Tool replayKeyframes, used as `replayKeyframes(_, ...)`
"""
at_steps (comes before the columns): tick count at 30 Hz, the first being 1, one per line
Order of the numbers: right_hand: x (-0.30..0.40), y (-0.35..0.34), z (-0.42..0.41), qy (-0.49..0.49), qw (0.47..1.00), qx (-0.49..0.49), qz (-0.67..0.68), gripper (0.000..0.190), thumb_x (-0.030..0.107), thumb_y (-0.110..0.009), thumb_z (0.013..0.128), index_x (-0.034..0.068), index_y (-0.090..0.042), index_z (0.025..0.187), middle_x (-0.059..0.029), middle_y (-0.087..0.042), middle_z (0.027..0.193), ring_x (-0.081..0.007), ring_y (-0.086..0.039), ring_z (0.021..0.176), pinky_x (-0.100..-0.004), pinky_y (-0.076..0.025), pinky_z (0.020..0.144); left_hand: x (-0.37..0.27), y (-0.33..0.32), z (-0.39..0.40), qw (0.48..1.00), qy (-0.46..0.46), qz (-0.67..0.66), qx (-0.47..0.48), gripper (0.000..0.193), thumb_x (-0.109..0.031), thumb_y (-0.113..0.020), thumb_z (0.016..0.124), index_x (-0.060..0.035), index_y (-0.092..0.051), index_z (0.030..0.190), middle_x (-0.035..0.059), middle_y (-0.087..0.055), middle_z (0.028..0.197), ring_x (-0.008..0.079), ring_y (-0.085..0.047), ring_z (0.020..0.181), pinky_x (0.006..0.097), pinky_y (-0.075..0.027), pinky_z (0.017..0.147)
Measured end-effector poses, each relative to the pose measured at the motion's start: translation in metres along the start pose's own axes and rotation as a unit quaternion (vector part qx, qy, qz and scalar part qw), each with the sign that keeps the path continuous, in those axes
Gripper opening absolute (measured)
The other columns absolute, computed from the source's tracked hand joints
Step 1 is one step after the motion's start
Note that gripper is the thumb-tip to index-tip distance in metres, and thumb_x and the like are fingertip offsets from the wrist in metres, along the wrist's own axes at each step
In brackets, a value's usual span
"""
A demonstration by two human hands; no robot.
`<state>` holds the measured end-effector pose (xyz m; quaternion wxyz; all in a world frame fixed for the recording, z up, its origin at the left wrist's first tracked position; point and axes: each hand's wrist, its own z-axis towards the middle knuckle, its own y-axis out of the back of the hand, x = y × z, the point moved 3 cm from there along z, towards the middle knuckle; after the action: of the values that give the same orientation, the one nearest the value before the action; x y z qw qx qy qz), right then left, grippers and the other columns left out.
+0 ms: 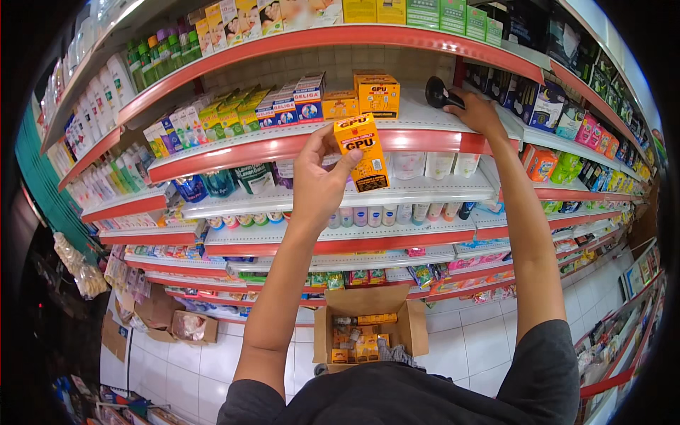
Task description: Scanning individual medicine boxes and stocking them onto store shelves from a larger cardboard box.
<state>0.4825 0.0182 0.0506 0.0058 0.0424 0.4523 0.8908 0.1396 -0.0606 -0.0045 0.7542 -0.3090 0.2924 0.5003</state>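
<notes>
My left hand (325,175) grips an orange GPU massage-oil box (364,169) by its side, thumb across the front, held upright with a slight tilt before the shelf. On the right, my right hand (474,110) has its fingers around the handle of a black handheld device (439,94), apparently a barcode scanner, at the shelf surface. More orange GPU boxes (379,99) stand on that shelf between the two hands, beside blue-and-white Geliga boxes (309,98). Below, an open cardboard carton (366,300) contains several GPU boxes, small bottles and a grey cloth.
Red-edged shelf rails (297,154) run across in front of me, with another shelf above. White pouches (409,166) and roll-on bottles (374,215) line lower shelves. Small cartons (194,326) sit on the white tiled floor (212,366) at left. A display rack (611,340) stands at right.
</notes>
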Motion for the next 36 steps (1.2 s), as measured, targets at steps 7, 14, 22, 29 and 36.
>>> replayKeyframes(7, 0.053, 0.041, -0.037, 0.148, 0.954, -0.072, 0.252, 0.060, 0.041, -0.074, 0.076, 0.014, -0.057, 0.127, -0.0126, -0.061, 0.120, -0.0284, -0.059, 0.107, -0.0435, -0.045, 0.093, -0.006, -0.027, 0.058, 0.991, -0.086, 0.101, 0.024, 0.040, -0.006, -0.069, 0.083, 0.0025, -0.055, 0.120, 0.0109, -0.066, 0.107, 0.0169, -0.062, 0.094, 0.0311, -0.049, 0.085)
replayKeyframes(14, 0.080, 0.029, -0.059, 0.122, 0.904, -0.070, 0.403, 0.045, 0.016, -0.065, 0.087, -0.003, -0.051, 0.126, -0.0187, -0.067, 0.097, -0.0247, -0.065, 0.085, -0.0360, -0.050, 0.075, -0.002, -0.069, 0.091, 0.960, -0.107, 0.253, 0.054, 0.057, -0.019, -0.075, 0.079, 0.0069, -0.052, 0.124, 0.0177, -0.067, 0.107, 0.0243, -0.064, 0.101, 0.0336, -0.050, 0.087)
replayKeyframes(22, 0.073, 0.013, -0.025, 0.059, 0.878, -0.091, 0.467, 0.043, 0.018, -0.069, 0.084, -0.005, -0.056, 0.119, -0.0189, -0.067, 0.097, -0.0209, -0.064, 0.075, -0.0329, -0.051, 0.069, 0.013, -0.032, 0.140, 0.757, -0.314, 0.563, 0.109, 0.062, -0.027, -0.074, 0.076, 0.0036, -0.053, 0.125, 0.0267, -0.050, 0.132, 0.0395, -0.047, 0.124, 0.0437, -0.041, 0.102)
replayKeyframes(29, 0.080, -0.010, -0.022, 0.034, 0.879, -0.047, 0.474, 0.051, 0.018, -0.069, 0.085, -0.006, -0.049, 0.126, -0.0155, -0.064, 0.107, -0.0175, -0.066, 0.085, -0.0282, -0.051, 0.073, 0.014, -0.048, 0.151, 0.711, -0.201, 0.636, 0.223, 0.081, -0.042, -0.078, 0.070, 0.0046, -0.049, 0.130, 0.0271, -0.046, 0.136, 0.0381, -0.043, 0.129, 0.0418, -0.040, 0.104)
replayKeyframes(36, 0.069, -0.019, -0.018, 0.086, 0.875, 0.004, 0.476, 0.058, 0.006, -0.071, 0.080, -0.006, -0.043, 0.130, -0.0169, -0.065, 0.109, -0.0220, -0.065, 0.096, -0.0321, -0.051, 0.084, -0.002, -0.061, 0.146, 0.722, -0.064, 0.624, 0.291, 0.070, -0.035, -0.079, 0.069, -0.0020, -0.056, 0.126, 0.0204, -0.061, 0.120, 0.0339, -0.057, 0.113, 0.0381, -0.046, 0.098)
